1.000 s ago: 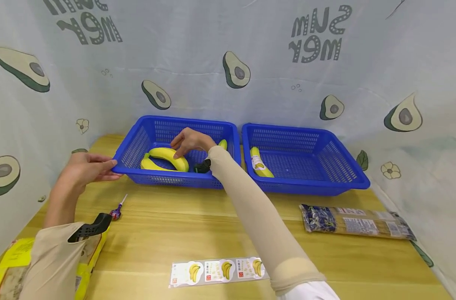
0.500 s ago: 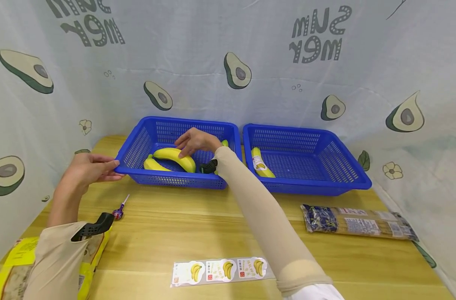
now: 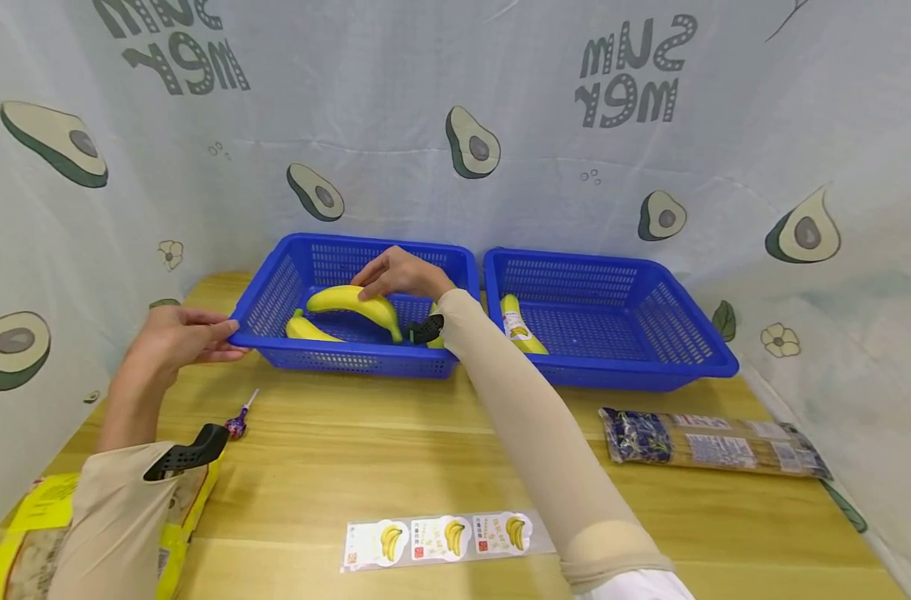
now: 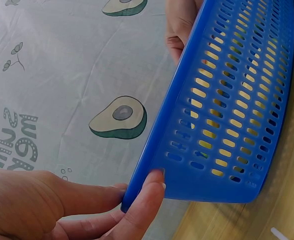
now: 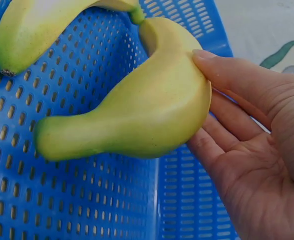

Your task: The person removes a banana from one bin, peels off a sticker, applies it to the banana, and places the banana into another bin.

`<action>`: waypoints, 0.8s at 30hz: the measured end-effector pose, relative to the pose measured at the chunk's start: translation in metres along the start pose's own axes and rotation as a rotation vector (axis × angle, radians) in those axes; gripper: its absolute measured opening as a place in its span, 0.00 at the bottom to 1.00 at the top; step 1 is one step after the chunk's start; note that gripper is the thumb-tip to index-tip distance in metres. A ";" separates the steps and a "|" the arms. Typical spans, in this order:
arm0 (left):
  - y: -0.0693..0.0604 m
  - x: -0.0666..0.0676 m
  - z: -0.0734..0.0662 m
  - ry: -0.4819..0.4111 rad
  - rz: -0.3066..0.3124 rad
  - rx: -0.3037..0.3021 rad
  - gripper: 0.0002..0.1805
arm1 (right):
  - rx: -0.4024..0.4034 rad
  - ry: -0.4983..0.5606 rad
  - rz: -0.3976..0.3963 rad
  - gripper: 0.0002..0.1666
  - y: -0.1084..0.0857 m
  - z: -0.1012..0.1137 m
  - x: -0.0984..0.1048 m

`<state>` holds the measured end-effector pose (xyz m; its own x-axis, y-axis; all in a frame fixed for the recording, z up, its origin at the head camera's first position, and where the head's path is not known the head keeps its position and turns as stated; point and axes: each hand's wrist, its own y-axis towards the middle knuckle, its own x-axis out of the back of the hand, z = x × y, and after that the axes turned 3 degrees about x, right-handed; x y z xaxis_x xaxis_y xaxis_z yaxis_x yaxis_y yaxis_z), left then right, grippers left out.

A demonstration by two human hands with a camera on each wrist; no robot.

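Observation:
In the head view my left hand (image 3: 173, 337) grips the front left corner of the left blue basket (image 3: 335, 360). The left wrist view shows thumb and fingers pinching its rim (image 4: 154, 135). Inside that basket, my right hand (image 3: 402, 273) holds a yellow banana (image 3: 353, 302) between thumb and fingers. Seen from the right wrist, this banana (image 5: 137, 110) is tilted above the basket's slotted floor, its tip greenish. A second banana (image 3: 308, 329) lies at the basket's left front. Part of another yellow fruit (image 3: 436, 340) is mostly hidden behind my right wrist.
Beside it stands a right blue basket (image 3: 613, 375) with a labelled banana (image 3: 521, 327) inside. A strip of banana stickers (image 3: 440, 540) lies at the table's front. Also about are a packet of dry noodles (image 3: 713, 443), a lollipop (image 3: 236, 425) and a yellow bag (image 3: 31, 533).
My right hand has drawn the banana to the right and lifted it slightly, away from the one beside it. The left hand still grips the basket's corner.

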<state>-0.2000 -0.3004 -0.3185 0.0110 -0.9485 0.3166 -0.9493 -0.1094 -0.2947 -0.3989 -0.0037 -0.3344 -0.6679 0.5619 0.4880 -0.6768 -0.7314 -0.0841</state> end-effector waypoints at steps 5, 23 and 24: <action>-0.001 0.001 -0.002 -0.001 0.003 -0.004 0.29 | 0.004 0.027 -0.025 0.20 -0.004 0.002 0.005; -0.001 0.001 -0.002 0.003 0.016 0.002 0.30 | 0.032 -0.001 -0.055 0.22 -0.034 0.014 0.032; -0.001 0.002 -0.002 0.006 0.016 -0.001 0.30 | 0.030 -0.003 -0.063 0.22 -0.036 0.016 0.033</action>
<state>-0.1997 -0.3014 -0.3156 -0.0064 -0.9483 0.3174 -0.9497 -0.0937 -0.2988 -0.3920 0.0349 -0.3017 -0.6232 0.6060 0.4944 -0.7077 -0.7060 -0.0267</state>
